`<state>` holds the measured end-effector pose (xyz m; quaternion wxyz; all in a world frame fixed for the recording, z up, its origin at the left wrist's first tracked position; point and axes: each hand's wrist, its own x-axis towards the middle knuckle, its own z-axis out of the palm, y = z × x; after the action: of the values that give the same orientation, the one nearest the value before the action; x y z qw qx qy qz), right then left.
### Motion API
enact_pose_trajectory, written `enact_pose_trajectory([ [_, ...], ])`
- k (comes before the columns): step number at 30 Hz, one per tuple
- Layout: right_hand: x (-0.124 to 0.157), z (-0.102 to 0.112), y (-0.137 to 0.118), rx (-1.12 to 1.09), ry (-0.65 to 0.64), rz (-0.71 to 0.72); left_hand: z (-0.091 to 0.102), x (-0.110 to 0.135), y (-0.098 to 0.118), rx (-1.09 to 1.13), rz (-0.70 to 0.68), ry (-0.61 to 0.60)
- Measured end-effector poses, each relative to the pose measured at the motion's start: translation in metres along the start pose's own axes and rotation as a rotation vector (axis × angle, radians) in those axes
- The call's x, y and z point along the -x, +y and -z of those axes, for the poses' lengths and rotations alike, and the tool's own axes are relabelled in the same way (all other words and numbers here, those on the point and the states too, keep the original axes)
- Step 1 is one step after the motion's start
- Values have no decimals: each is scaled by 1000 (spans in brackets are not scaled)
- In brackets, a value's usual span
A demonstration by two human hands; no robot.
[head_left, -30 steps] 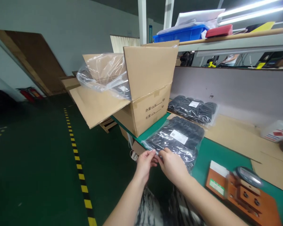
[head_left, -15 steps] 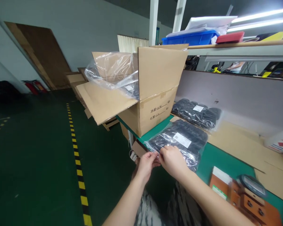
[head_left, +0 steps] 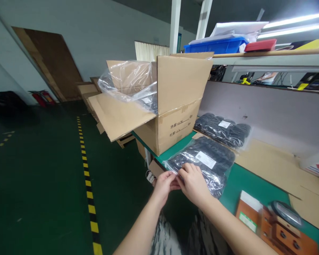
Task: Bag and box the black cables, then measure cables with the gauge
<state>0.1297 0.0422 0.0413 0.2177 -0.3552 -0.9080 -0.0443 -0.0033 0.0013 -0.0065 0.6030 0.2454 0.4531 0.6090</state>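
A clear plastic bag (head_left: 214, 175) packed with dark coiled bundles lies on the green table, a white label on its top. At its near edge, my left hand (head_left: 163, 186) pinches the plastic between thumb and fingers. My right hand (head_left: 192, 182) is beside it, fingers curled down on the same edge, fingertips partly hidden. Behind lies a second bag (head_left: 223, 131) of dark bundles, also labelled, close to the grey partition.
An open cardboard box (head_left: 179, 124) with a plastic liner stands at the table's far left end. An orange device with a round dial (head_left: 285, 214) sits at right. Cardboard sheets (head_left: 266, 159) and a white bottle (head_left: 316, 163) lie behind it. Overhead, a shelf holds a blue tray (head_left: 218, 45).
The view has shifted slightly, so the scene sits a little lower and to the right. Both hands stay at the bag's near edge, with only small finger movement.
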Motion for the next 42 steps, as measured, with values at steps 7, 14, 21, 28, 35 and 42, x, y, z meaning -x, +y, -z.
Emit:
enact_pose_trajectory([
  [7,-6,-4,-3,12,14,-14,-4,0,5,-87,20,68],
  [14,-10,-7,-5,51,20,13,-9,-2,5,-201,50,167],
  [21,-8,-18,-3,34,41,36,-17,-3,3,-226,83,235],
  [28,-6,-15,-4,41,88,9,-12,0,3,-254,119,224],
  [35,-1,-14,-7,70,86,41,2,-15,-1,-385,64,287],
  [42,2,-19,-7,60,73,67,11,-26,0,-443,-82,414],
])
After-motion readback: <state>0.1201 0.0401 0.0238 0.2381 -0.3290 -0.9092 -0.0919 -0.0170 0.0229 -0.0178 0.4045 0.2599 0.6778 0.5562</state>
